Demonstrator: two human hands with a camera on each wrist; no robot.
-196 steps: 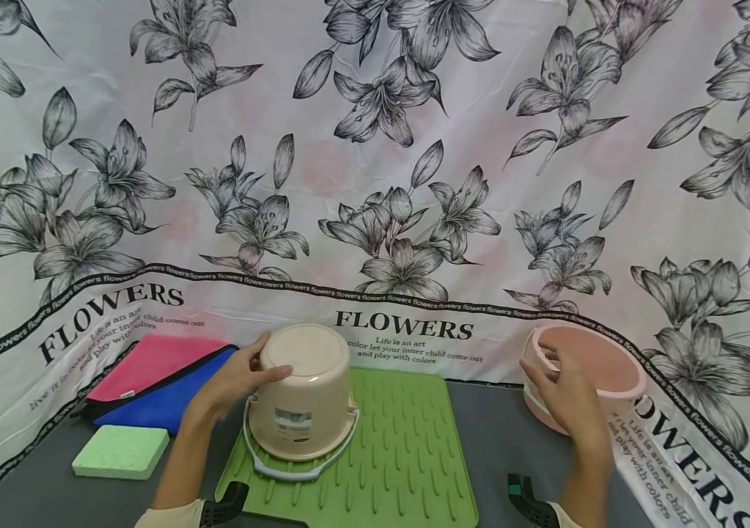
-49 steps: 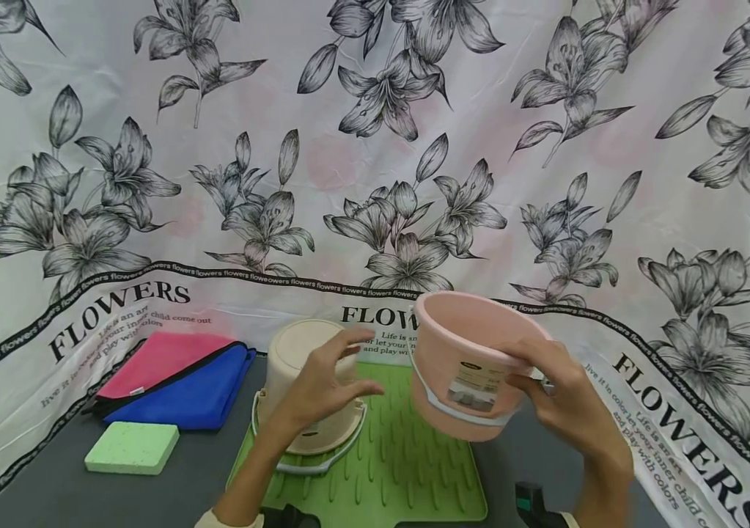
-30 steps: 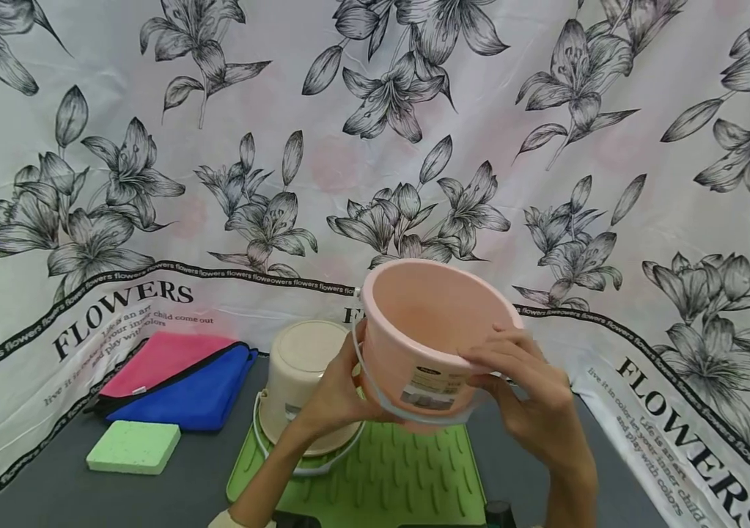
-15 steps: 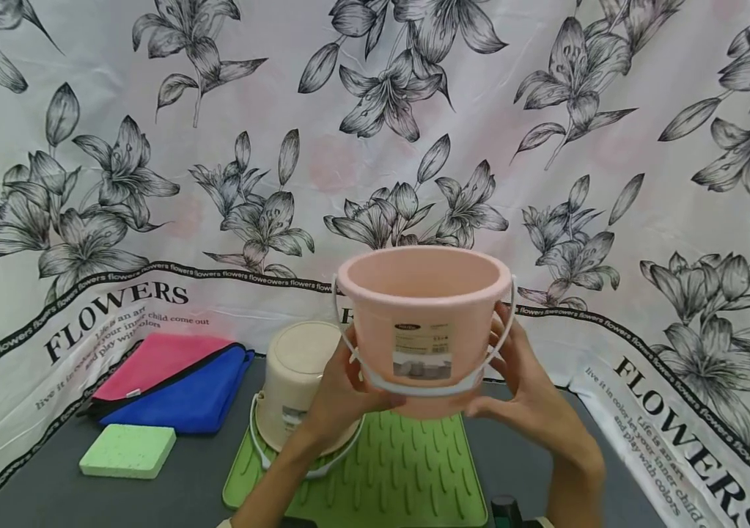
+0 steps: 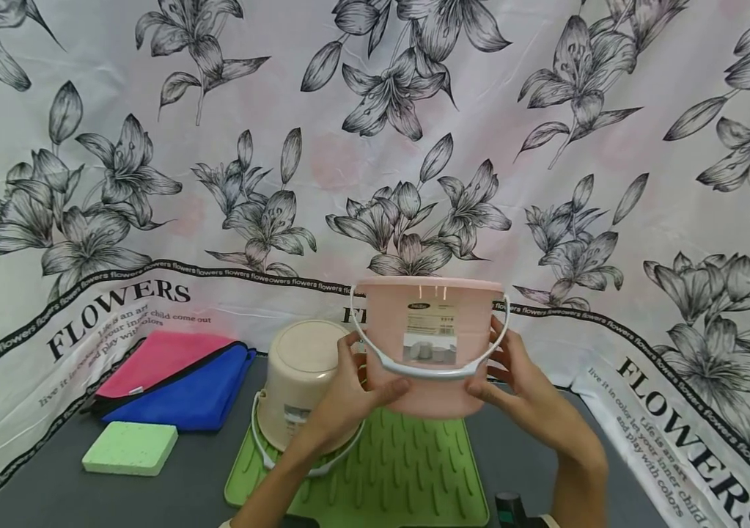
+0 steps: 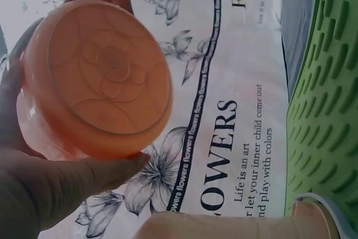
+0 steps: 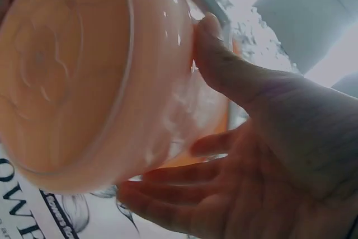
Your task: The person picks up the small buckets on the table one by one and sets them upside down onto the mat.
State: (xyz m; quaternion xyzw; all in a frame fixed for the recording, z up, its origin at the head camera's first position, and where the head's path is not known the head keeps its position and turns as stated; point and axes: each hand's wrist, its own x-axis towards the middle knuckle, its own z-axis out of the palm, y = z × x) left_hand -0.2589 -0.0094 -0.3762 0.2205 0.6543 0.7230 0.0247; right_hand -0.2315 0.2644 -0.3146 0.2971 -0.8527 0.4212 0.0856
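A pink plastic bucket (image 5: 384, 323) is held up above the green mat, upright with its label facing me and its pale handle hanging across the front. My left hand (image 5: 355, 389) grips its left side, thumb on the front. On the opposite side my right hand (image 5: 526, 389) holds it, the thumb low on the front and the fingers behind. The left wrist view shows the round bucket bottom (image 6: 112, 65) with a flower relief. Up close in the right wrist view, the right hand (image 7: 263, 138) has thumb and fingers around the bucket wall.
An upside-down beige bucket (image 5: 305, 352) with a grey handle stands on the ribbed green mat (image 5: 414, 469), partly behind my left hand. To the left lie a folded pink and blue cloth (image 5: 183, 389) and a light green sponge (image 5: 130, 447). A flower-printed sheet (image 5: 216, 220) hangs behind.
The pink bucket came from the far right in my right hand to the middle. My left hand left the beige bucket and took hold of the pink one, which has since tipped level.
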